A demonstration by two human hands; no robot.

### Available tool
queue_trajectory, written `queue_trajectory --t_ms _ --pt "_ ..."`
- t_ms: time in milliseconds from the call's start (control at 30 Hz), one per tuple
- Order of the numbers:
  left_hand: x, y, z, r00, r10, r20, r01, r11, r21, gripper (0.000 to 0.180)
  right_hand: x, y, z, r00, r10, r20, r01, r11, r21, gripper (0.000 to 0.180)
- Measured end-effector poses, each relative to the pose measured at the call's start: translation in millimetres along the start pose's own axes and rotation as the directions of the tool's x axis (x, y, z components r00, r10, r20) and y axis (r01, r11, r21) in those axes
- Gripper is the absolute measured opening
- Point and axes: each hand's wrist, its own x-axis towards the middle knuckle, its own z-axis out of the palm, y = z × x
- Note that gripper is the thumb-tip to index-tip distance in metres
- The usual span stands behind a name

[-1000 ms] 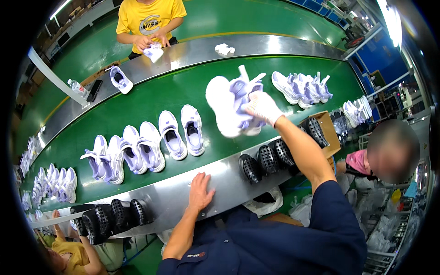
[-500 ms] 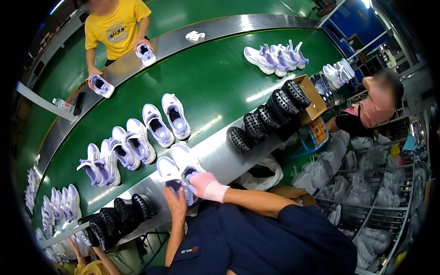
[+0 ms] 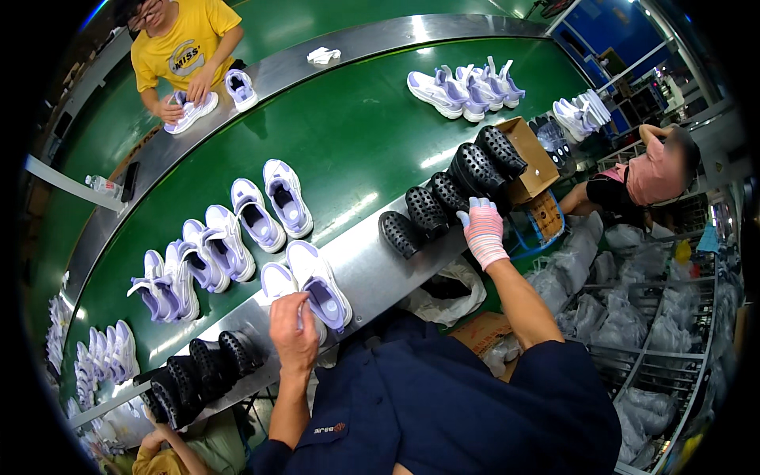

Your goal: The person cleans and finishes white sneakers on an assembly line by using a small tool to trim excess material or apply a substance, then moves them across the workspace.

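Note:
My bare left hand (image 3: 294, 332) is closed over the heel end of a white-and-lavender sneaker (image 3: 277, 279) on the metal ledge at the table's near edge. Its mate (image 3: 318, 286) stands just right of it, with its opening toward me. My right hand (image 3: 483, 233), in a striped pink-and-white glove, is stretched out to the right with its fingers extended and nothing visible in them. It is beside a row of black, knobbly shoe-shaped forms (image 3: 450, 190). Whether the fingertips touch the nearest form I cannot tell.
More sneakers (image 3: 229, 241) line the green belt (image 3: 348, 127); another group (image 3: 467, 91) stands farther back. More black forms (image 3: 186, 380) sit left, and a cardboard box (image 3: 534, 162) stands right. Across the belt, a person in yellow (image 3: 186, 47) handles a sneaker. Bagged goods fill a rack (image 3: 649, 348).
My right hand has left the sneaker and reached right to the black forms. My left hand stays on the sneaker, higher up. The person opposite now has both hands on one sneaker.

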Motion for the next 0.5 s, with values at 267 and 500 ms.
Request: queue_trajectory --t_ms 267,500 --pt "41.6 63.7 35.6 0.932 0.021 0.361 0.081 0.961 -0.265 0.069 -63.5 -59.6 -168.1 0.856 -0.506 0.104 0.273 0.616 0.739 0.041" --pt "-5.1 14.2 34.1 0.700 -0.249 0.669 0.690 0.476 -0.545 0.062 -106.3 -115.2 -146.1 0.643 -0.605 0.469 -0.017 0.601 0.799 0.048"
